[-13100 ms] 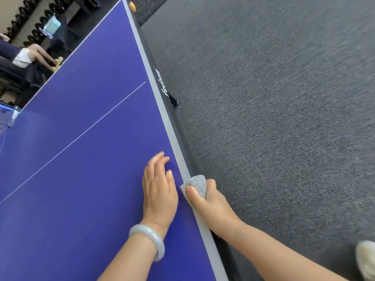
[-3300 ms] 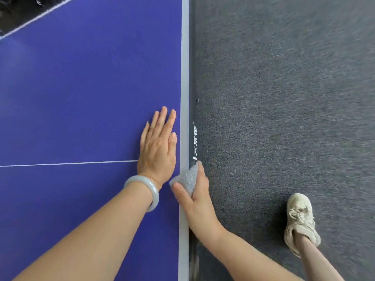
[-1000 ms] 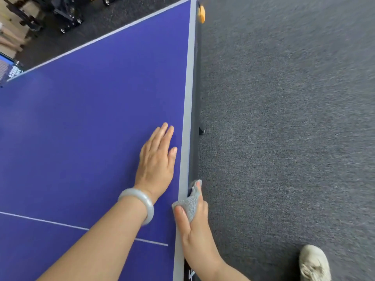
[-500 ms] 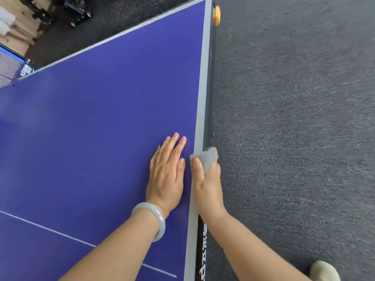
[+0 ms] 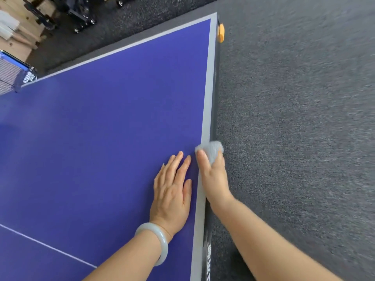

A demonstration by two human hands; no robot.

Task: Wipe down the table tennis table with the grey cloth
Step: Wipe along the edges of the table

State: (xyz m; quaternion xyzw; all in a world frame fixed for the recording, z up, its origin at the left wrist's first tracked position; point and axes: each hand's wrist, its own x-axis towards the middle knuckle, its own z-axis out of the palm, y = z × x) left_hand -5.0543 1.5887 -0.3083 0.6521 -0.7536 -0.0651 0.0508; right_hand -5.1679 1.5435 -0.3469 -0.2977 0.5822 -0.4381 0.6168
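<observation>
"While the right hand (image 5: pixel 213 175) sits at the desk's (image 5: pixel 101 128) side rim (image 5: pixel 207 98), what's its grip on?"

"The grey cloth (image 5: pixel 211 149), bunched and pressed on that rim. The left hand (image 5: pixel 172 189) lies flat, holding nothing (bracing, I'd say). The stretch to the far corner (image 5: pixel 213 17) seems left; the blue top, I can't tell."

1. The grey cloth (image 5: pixel 211 149) is a small bunched wad, pinched in the fingertips of the right hand (image 5: pixel 214 179) against the table's side edge.
2. The table tennis table (image 5: pixel 101 128) has a purple top with a grey border and lies flat under the fingers of the left hand (image 5: pixel 172 191).
</observation>
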